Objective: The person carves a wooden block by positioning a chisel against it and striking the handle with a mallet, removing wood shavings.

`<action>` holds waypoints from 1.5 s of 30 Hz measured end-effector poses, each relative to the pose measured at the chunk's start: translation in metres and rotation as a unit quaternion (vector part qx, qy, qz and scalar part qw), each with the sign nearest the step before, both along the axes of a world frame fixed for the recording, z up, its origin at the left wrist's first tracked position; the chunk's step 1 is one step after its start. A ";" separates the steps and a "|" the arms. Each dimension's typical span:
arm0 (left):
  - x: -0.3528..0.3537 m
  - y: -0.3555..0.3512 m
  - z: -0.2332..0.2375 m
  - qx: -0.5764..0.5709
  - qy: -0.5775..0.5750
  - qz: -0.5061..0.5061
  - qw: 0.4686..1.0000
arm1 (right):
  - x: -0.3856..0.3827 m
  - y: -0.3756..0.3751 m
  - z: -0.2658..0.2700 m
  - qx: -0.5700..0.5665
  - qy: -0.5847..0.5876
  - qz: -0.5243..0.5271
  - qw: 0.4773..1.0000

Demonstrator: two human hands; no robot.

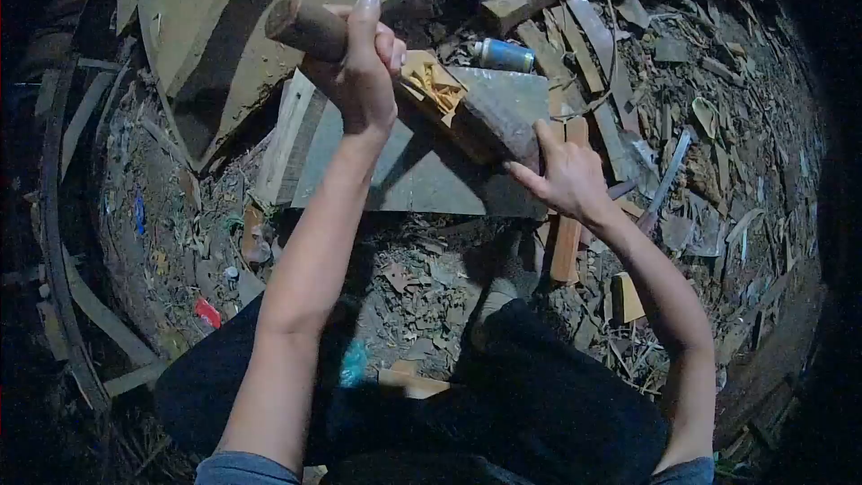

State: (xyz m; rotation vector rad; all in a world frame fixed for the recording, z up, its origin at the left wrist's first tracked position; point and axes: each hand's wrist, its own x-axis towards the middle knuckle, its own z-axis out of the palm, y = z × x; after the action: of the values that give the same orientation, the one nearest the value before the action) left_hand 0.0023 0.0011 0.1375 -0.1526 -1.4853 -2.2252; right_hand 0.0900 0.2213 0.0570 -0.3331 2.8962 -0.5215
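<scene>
Fingers wrapped, my left hand (364,81) grips a thick round wooden handle (310,29) above the far left part of a grey-blue board (431,184). What its other end joins is hidden behind the hand. My right hand (570,175) grips the right end of a dark, rough block (498,126), thumb on the near side and fingers on the far side. Under and beside that block is an orange-yellow wood piece (458,135), which slants across the board. Curled yellow shavings (435,85) lie between the two hands.
Behind the board lies a blue can (505,56). An orange wood strip (567,242) is at its right edge, near a long blade-like piece (669,175). Wood scraps cover the ground. A large tan slab (215,0) is at the back left.
</scene>
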 end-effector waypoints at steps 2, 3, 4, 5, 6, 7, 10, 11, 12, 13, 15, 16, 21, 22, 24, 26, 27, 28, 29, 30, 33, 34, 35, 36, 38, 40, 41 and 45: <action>0.002 0.001 -0.004 0.014 0.010 -0.007 1.000 | 0.001 0.001 -0.001 0.000 0.003 0.003 1.000; 0.003 0.003 -0.004 0.027 0.021 -0.016 0.999 | 0.001 0.000 -0.001 0.006 0.014 0.006 1.000; 0.009 0.006 -0.001 0.014 0.032 -0.019 0.999 | 0.001 0.000 -0.001 0.012 0.025 0.009 1.000; 0.010 0.007 -0.003 0.015 0.034 -0.016 0.999 | 0.001 0.000 -0.004 0.012 0.028 0.012 0.999; 0.011 0.008 -0.006 -0.060 0.045 0.019 0.997 | 0.002 0.001 -0.008 0.015 0.050 0.014 0.999; 0.012 0.008 -0.009 -0.134 0.054 0.055 0.988 | 0.004 0.002 -0.012 0.019 0.072 0.016 0.997; 0.014 0.007 -0.015 -0.134 0.064 0.044 0.988 | 0.002 0.002 -0.023 -0.059 0.031 -0.010 0.998; 0.014 0.006 -0.016 -0.135 0.068 0.040 0.988 | 0.003 0.003 -0.024 -0.058 0.032 -0.009 0.998; 0.014 0.005 -0.015 -0.135 0.070 0.042 0.988 | 0.003 0.002 -0.022 -0.076 0.017 -0.019 0.997; 0.015 0.003 -0.015 -0.159 0.057 0.042 0.985 | 0.001 -0.001 -0.019 -0.093 0.003 -0.029 0.995; 0.018 0.002 -0.014 -0.182 0.043 0.044 0.981 | -0.005 -0.004 -0.006 -0.134 -0.058 -0.058 0.988; 0.021 0.004 -0.014 -0.130 0.029 0.034 0.990 | -0.007 -0.004 -0.002 -0.174 -0.120 -0.091 0.973; 0.027 0.007 -0.026 -0.093 0.012 0.069 0.993 | -0.015 0.002 -0.015 -0.268 -0.119 -0.102 0.951; 0.031 0.009 -0.028 -0.100 0.023 0.076 0.992 | -0.019 0.000 -0.006 -0.283 -0.139 -0.104 0.943; 0.040 0.011 -0.031 -0.139 0.036 0.098 0.985 | -0.023 -0.006 0.034 -0.325 -0.097 -0.097 0.936; 0.050 0.014 -0.025 -0.179 0.070 0.130 0.973 | -0.020 -0.021 0.095 -0.407 0.010 -0.064 0.911; 0.054 0.017 -0.022 -0.218 0.101 0.156 0.958 | -0.016 -0.029 0.125 -0.447 0.081 -0.035 0.890; 0.057 0.019 -0.032 -0.198 0.049 0.135 0.969 | -0.009 -0.031 0.155 -0.440 0.115 0.006 0.890; 0.059 0.021 -0.036 -0.198 0.055 0.134 0.969 | -0.003 -0.033 0.174 -0.432 0.150 0.047 0.888; 0.061 0.022 -0.038 -0.171 0.064 0.118 0.976 | 0.000 -0.036 0.178 -0.442 0.240 0.129 0.855; 0.058 0.011 -0.041 -0.241 0.109 0.109 0.958 | 0.018 -0.043 0.183 -0.268 0.283 0.218 0.895; 0.061 0.008 -0.037 -0.260 0.092 0.121 0.954 | 0.025 -0.050 0.185 -0.137 0.251 0.230 0.930; 0.065 0.007 -0.035 -0.278 0.073 0.130 0.949 | 0.027 -0.051 0.180 -0.114 0.200 0.220 0.948; 0.068 0.009 -0.032 -0.293 0.056 0.138 0.944 | 0.031 -0.052 0.185 -0.105 0.219 0.218 0.945; 0.076 0.016 -0.027 -0.319 0.015 0.148 0.936 | 0.039 -0.051 0.194 -0.090 0.235 0.212 0.944; 0.083 0.020 -0.021 -0.348 -0.027 0.161 0.923 | 0.043 -0.050 0.197 -0.305 0.338 0.254 0.853; 0.087 0.018 -0.017 -0.366 -0.047 0.168 0.914 | 0.043 -0.053 0.189 -0.307 0.339 0.254 0.852; 0.092 -0.005 -0.001 -0.281 -0.041 -0.028 0.958 | 0.037 -0.059 0.175 -0.018 0.298 0.251 0.921</action>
State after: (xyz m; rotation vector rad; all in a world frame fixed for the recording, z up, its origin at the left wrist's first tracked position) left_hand 0.0944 -0.0042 0.1368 -0.2838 -2.1493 -1.8056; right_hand 0.1266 0.1618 0.2323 -1.4151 3.1437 -0.4326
